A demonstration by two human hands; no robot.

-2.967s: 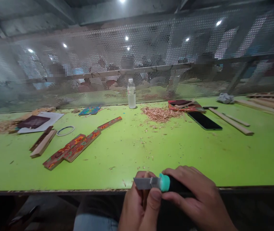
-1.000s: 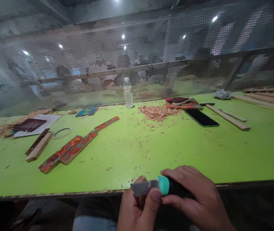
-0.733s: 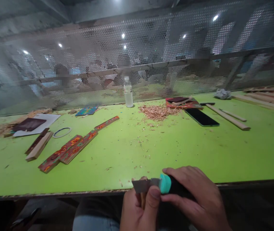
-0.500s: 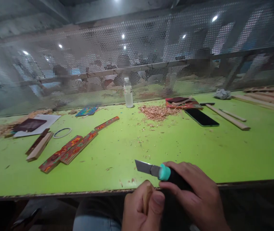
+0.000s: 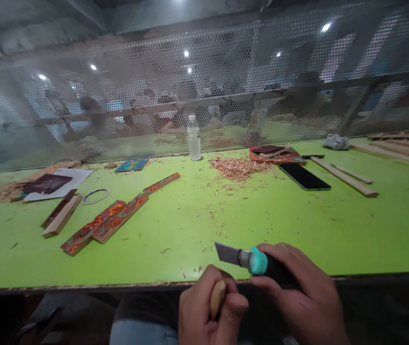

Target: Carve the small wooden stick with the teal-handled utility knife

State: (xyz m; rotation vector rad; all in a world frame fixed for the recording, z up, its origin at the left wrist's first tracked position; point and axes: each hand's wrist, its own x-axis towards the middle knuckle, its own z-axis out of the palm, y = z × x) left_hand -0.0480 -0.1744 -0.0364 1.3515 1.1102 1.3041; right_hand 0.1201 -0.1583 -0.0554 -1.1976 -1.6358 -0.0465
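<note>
My left hand [image 5: 208, 309] is closed around a small piece of wood [image 5: 218, 298], whose pale, rounded end pokes out between thumb and fingers; the rest of it is hidden in the fist. In my right hand [image 5: 305, 292] is a utility knife [image 5: 258, 261] with a black handle and a teal collar. Its wide, slanted blade [image 5: 227, 253] points left, above and apart from the wood. Both hands are at the table's near edge, over my lap.
On the green table [image 5: 204, 225] lie painted wooden strips [image 5: 118, 215], a tape ring [image 5: 96, 195], wood shavings [image 5: 238, 167], a phone [image 5: 305, 176] and a hammer [image 5: 344, 175]. A water bottle [image 5: 194, 139] stands before the perforated metal screen [image 5: 222, 86]. Wooden sticks [image 5: 398, 153] lie at right.
The knife and my right hand have shifted slightly right, away from the left hand. The wood's end now faces me more. The view has moved a little.
</note>
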